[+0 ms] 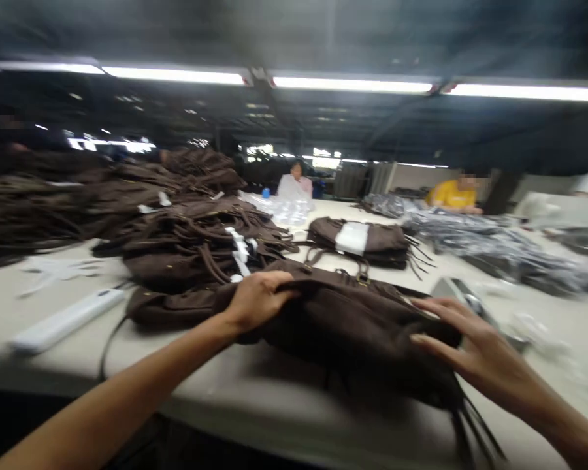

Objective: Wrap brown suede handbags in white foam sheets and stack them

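A dark brown handbag (353, 333) with thin straps hanging off its right end is tilted up at the front of the table. My left hand (259, 297) is closed on its upper left edge, thumb pressed against the fabric. At the bag's right end, my right hand (465, 336) has thumb and fingers around the upper corner, gripping it. Motion smears the picture somewhat. Behind and left of this bag lie more brown bags (176, 261) with handles and white tags. The bag's underside is in shadow.
A long white bar-shaped object (68, 320) lies on the pale table (215, 385) at left. Farther back is a brown bag stack with a white band (353, 237). Plastic-wrapped goods (500, 245) lie right. A person in yellow (451, 194) and another in pink (296, 183) sit beyond.
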A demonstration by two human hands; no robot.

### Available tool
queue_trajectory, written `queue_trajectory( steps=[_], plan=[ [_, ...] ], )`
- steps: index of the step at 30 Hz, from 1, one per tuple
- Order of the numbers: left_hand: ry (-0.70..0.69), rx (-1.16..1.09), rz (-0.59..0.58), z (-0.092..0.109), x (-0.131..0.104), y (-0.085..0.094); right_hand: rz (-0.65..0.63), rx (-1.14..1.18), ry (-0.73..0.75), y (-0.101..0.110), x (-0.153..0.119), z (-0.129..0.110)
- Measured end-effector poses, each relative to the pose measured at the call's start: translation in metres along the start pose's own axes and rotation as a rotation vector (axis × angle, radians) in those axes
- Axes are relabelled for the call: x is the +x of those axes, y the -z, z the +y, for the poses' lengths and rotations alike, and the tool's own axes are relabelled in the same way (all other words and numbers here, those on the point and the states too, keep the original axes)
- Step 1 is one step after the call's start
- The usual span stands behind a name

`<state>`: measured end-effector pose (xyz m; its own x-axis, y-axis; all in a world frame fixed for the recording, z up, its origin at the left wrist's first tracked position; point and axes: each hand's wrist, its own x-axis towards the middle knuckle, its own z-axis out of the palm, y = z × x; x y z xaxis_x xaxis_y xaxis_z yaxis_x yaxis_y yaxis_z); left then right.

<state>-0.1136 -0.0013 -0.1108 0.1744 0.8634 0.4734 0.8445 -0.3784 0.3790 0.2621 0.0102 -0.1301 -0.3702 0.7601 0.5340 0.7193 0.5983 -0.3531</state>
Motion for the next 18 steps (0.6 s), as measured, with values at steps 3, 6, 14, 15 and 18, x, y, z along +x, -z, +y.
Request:
queue_trajectory(
  steps=[3, 6, 14, 15, 18],
  plan=[
    [0.057, 0.021, 0.004, -0.005, 0.01, -0.004, -0.099, -0.082, 0.023, 0.001, 0.006, -0.037],
    [0.084, 0.078, -0.009, -0.008, 0.012, -0.005, -0.174, -0.213, 0.019, -0.013, 0.019, -0.058],
    [0.081, 0.129, -0.029, -0.005, 0.008, 0.0, -0.312, -0.342, -0.062, -0.024, 0.025, -0.071],
    [0.062, 0.144, -0.028, -0.004, 0.008, 0.001, -0.299, -0.363, -0.068, -0.025, 0.025, -0.07],
    [-0.034, 0.22, -0.047, -0.004, 0.011, 0.003, -0.277, -0.427, -0.057, -0.029, 0.032, -0.058]
  ],
)
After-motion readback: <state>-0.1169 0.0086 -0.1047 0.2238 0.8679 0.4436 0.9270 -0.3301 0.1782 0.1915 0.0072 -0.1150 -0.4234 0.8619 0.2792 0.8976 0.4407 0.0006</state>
